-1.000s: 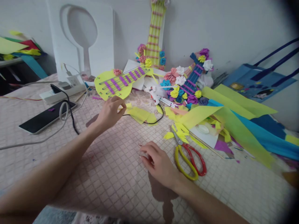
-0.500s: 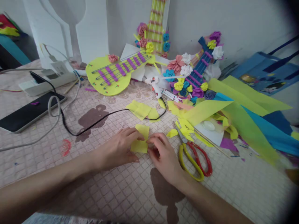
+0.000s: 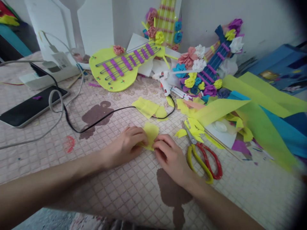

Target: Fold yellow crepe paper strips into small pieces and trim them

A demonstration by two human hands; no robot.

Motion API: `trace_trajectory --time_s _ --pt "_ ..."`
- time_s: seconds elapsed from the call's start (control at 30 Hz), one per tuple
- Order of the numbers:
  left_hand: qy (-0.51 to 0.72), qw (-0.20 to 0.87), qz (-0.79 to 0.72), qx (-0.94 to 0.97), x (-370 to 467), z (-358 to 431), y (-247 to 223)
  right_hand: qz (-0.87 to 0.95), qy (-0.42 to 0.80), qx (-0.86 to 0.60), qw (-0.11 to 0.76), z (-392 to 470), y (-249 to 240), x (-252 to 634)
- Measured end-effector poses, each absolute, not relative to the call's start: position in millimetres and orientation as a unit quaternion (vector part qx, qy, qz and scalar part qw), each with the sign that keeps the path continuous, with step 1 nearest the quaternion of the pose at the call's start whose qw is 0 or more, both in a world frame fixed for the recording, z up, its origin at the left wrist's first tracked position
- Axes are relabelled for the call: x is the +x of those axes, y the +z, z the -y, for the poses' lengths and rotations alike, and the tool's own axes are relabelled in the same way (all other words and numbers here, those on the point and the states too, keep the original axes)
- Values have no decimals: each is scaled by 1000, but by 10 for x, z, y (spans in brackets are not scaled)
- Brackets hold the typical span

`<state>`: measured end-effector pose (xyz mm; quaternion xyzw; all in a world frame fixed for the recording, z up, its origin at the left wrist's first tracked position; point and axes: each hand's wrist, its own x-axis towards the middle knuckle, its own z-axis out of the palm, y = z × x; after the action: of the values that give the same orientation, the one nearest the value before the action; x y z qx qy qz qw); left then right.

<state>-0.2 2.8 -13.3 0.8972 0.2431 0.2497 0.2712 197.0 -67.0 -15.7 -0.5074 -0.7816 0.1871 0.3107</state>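
Observation:
A small piece of yellow crepe paper (image 3: 151, 131) lies between my hands, just above the patterned tablecloth. My left hand (image 3: 128, 143) pinches its left edge, fingers curled and pressed together. On the other side, my right hand (image 3: 170, 156) grips the right edge between thumb and fingertips. Parts of the paper are hidden under the fingers. Scissors (image 3: 200, 151) with one yellow and one red handle lie slightly open right of my right hand. Beyond the hands rest more cut yellow paper pieces (image 3: 146, 107), crossed by a black cord.
A white glue gun (image 3: 165, 82) stands farther back. Behind it are a yellow paper guitar (image 3: 114, 75) and a blue one (image 3: 213, 64) with paper flowers. Strips of crepe paper (image 3: 261, 127) spread on the right. A phone (image 3: 33, 105) and power strip (image 3: 48, 75) sit left.
The yellow paper has gone from lying flat with squarish corners to a rounder, bent shape, its lower part drawn up between my fingers. The camera view has shifted slightly.

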Motion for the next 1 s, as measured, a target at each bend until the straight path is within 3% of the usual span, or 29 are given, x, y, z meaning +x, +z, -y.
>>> trace_trajectory --time_s 0.43,1.0 --pt "234 277 -156 919 -175 -89 -70 786 243 -497 275 630 -103 2007" --pt "231 273 -168 919 -138 -62 -78 781 280 -476 293 640 -53 2076"
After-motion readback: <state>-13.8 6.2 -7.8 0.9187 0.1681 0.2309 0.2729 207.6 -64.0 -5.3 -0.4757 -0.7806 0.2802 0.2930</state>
